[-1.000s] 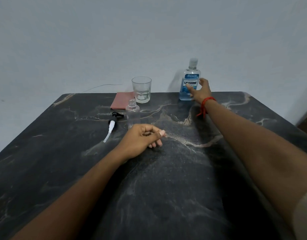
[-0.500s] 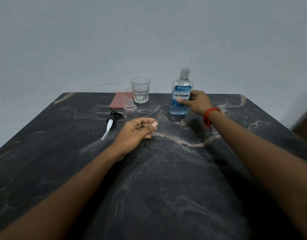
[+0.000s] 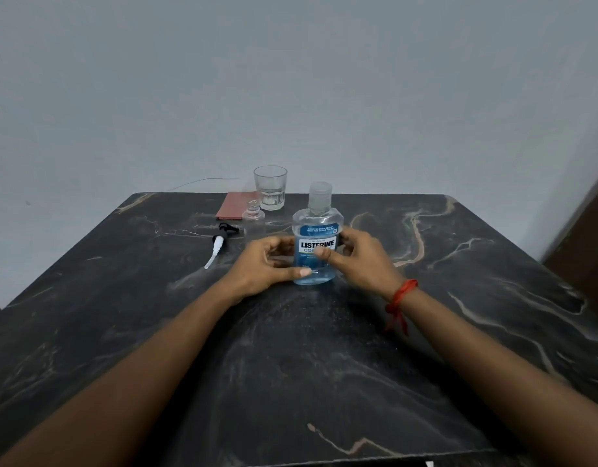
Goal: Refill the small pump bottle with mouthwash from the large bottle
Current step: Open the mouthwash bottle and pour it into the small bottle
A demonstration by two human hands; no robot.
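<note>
The large mouthwash bottle (image 3: pixel 316 230), clear with blue liquid and a closed clear cap, stands upright near the table's middle. My right hand (image 3: pixel 365 259) grips its right side, thumb across the label. My left hand (image 3: pixel 267 267) cups its left side, thumb touching the bottle's lower front. Behind my left hand stands the small clear bottle (image 3: pixel 253 219), uncapped and seemingly empty. Its pump head (image 3: pixel 220 242), black with a white tube, lies flat on the table to the left.
A drinking glass (image 3: pixel 270 187) with a little water stands at the back of the dark marble table (image 3: pixel 459 298). A pink cloth (image 3: pixel 235 207) lies beside it. A thin wire runs along the wall behind.
My right hand has pulled the mouthwash bottle from the back of the table toward me. My left hand has opened and come up against the bottle's left side.
</note>
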